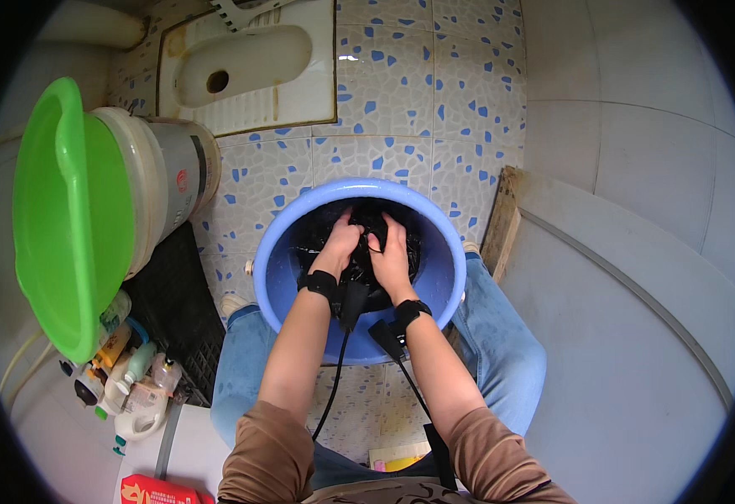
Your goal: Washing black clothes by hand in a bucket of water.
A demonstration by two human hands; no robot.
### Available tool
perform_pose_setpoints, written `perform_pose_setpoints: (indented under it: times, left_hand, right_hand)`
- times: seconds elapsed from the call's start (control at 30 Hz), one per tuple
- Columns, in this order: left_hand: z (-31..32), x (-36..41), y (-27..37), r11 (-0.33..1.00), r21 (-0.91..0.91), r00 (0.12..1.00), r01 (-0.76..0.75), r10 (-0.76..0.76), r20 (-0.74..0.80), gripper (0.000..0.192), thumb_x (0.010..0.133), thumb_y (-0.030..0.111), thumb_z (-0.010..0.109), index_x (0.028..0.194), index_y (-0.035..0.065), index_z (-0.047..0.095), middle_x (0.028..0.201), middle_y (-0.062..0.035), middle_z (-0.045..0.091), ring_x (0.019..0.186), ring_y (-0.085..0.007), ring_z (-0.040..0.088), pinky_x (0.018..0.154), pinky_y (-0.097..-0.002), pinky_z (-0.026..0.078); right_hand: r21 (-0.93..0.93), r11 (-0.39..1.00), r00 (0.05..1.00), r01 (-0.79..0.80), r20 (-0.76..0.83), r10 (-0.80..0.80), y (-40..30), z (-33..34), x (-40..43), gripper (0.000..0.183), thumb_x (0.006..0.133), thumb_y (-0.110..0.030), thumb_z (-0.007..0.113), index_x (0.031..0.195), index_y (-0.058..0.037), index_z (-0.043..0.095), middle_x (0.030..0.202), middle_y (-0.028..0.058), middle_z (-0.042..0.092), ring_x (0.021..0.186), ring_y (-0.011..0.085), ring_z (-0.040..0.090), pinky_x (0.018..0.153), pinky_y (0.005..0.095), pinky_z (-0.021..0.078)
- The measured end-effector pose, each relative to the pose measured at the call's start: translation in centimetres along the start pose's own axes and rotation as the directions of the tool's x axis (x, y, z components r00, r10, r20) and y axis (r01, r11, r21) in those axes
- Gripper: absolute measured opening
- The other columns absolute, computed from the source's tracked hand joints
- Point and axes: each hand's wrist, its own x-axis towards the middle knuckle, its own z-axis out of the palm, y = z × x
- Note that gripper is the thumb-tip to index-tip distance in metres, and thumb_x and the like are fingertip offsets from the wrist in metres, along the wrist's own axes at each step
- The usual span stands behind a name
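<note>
A blue plastic tub (pixel 360 188) stands on the tiled floor between my knees. Inside it lies a shiny wet black item (pixel 307 236), which looks like fabric or plastic; I cannot tell which. My left hand (pixel 341 242) is on the black item, fingers pointing away from me and partly hidden in its folds. Just to its right, my right hand (pixel 389 252) rests in the same black material with fingers bent and spread. Both wrists wear black straps with cabled black devices. Whether either hand grips the material is unclear.
At the left, a green basin (pixel 106 208) leans on a white bucket (pixel 181 173), beside a black plastic crate (pixel 172 309) and several bottles (pixel 140 403). A squat toilet (pixel 247 69) is set in the floor ahead. A large panel with a wooden edge (pixel 502 220) stands at the right.
</note>
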Motion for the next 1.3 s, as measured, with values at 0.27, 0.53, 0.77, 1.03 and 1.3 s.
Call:
perform_pose_setpoints:
  times: [0.27,0.53,0.77,1.03,1.3]
  left_hand:
    - [0.9,-1.2,3.1,0.967,-0.152,0.976,0.203,-0.188,0.107,0.028,0.081,0.034,0.049,0.095,0.0097,0.051,0.073,-0.0003,0.054,0.051,-0.0128,0.053,0.033,-0.0250,0.041]
    - [1.1,-11.2,2.2,0.950,-0.310,0.972,0.043,-0.112,-0.209,0.038,0.075,0.037,0.063,0.103,0.0139,0.048,0.084,-0.0005,0.055,0.078,-0.0117,0.051,0.068,-0.0288,0.043]
    - [1.1,-14.2,1.2,0.988,-0.022,0.980,-0.154,0.150,-0.134,0.022,0.076,0.015,0.059,0.094,0.0087,0.048,0.078,-0.0029,0.054,0.070,-0.0134,0.051,0.061,-0.0270,0.041]
    - [-0.3,-18.1,1.3,0.058,0.852,0.649,-0.521,0.675,0.351,0.043,0.062,0.003,0.062,0.102,0.0117,0.048,0.094,-0.0135,0.050,0.097,-0.0310,0.044,0.082,-0.0389,0.034]
    - [-1.6,-17.5,0.7,0.920,0.008,0.920,-0.392,0.392,-0.001,0.051,0.082,0.027,0.055,0.121,0.0087,0.027,0.120,-0.0114,0.040,0.096,-0.0164,0.049,0.078,-0.0292,0.042]
  right_hand:
    - [0.206,0.956,0.976,-0.209,0.108,0.190,1.9,-1.0,3.2,0.036,0.075,-0.017,0.056,0.106,0.0000,0.050,0.099,0.0193,0.056,0.093,0.0319,0.053,0.082,0.0350,0.0409]
    - [-0.050,0.993,0.978,-0.111,0.171,0.118,-10.1,-4.5,-4.3,0.034,0.086,-0.035,0.041,0.082,-0.0053,0.057,0.076,0.0167,0.059,0.072,0.0360,0.055,0.064,0.0407,0.0433]
    - [-0.174,0.945,0.956,-0.278,0.047,0.290,-7.9,-5.1,-6.3,0.036,0.084,-0.037,0.043,0.093,-0.0049,0.058,0.079,0.0198,0.060,0.075,0.0334,0.058,0.067,0.0396,0.0444]
    - [0.557,0.430,0.702,-0.711,0.599,0.384,-6.4,-8.2,-5.1,0.082,0.076,-0.041,0.059,0.131,0.0033,0.017,0.129,0.0157,0.032,0.118,0.0217,0.033,0.099,0.0326,0.0217]
    - [0.482,0.841,0.969,-0.247,0.114,0.219,-5.4,-4.5,-4.5,0.045,0.063,0.001,0.053,0.106,0.0073,0.041,0.094,0.0171,0.055,0.087,0.0255,0.054,0.075,0.0310,0.0431]
